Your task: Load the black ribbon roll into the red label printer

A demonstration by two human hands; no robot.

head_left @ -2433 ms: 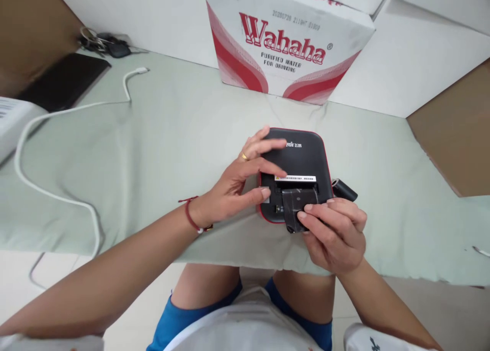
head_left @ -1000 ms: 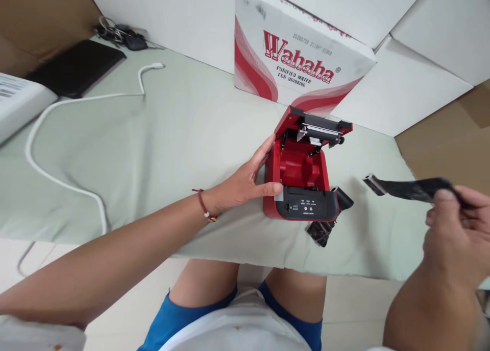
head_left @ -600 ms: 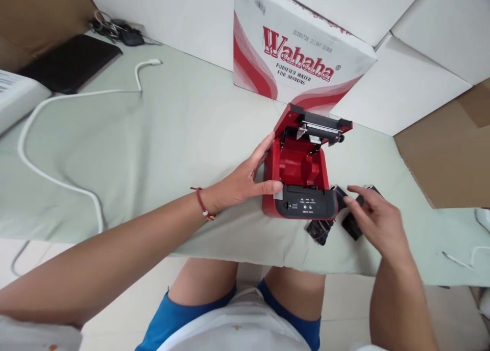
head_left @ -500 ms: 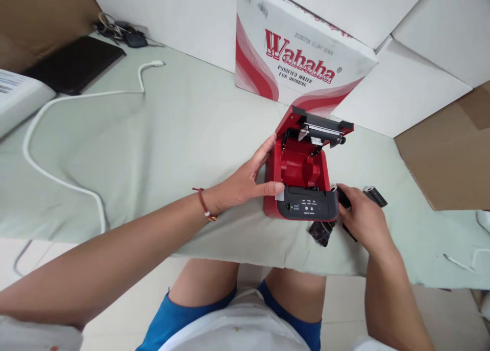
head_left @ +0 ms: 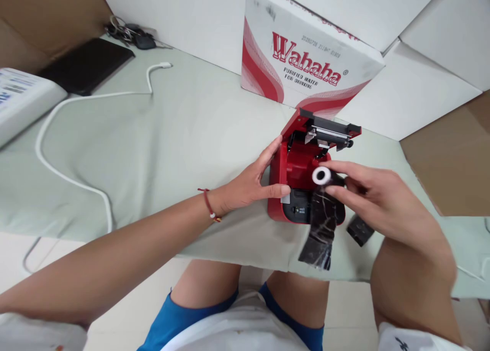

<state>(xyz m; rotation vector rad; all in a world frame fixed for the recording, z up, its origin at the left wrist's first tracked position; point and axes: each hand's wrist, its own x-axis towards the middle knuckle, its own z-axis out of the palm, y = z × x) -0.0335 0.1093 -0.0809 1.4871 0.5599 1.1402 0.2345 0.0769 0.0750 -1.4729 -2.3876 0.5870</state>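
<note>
A red and black label printer (head_left: 278,203) stands on the cloth with its lid (head_left: 329,123) raised and its red inner bay showing. My left hand (head_left: 254,185) grips its left side, the thumb on the front corner and the fingers along the wall. Between the thumb and fingers of my right hand (head_left: 367,192) is a black ribbon roll (head_left: 320,176) with a white core, held above the bay's right side. A loose strip of creased shiny black film (head_left: 320,233) hangs from it over the printer's front panel. Another black roll (head_left: 360,231) lies below my right hand.
Behind the printer leans a white and red water carton (head_left: 306,60). To the left are a white cable (head_left: 72,180), a black flat object (head_left: 88,65), keys (head_left: 132,34) and a white device (head_left: 26,106). Cardboard (head_left: 444,162) stands at the right; the table's front edge is near my legs.
My right hand has lifted the black ribbon roll from beside the printer up and left over the bay, its film now hanging down. My left hand keeps its grip on the printer.
</note>
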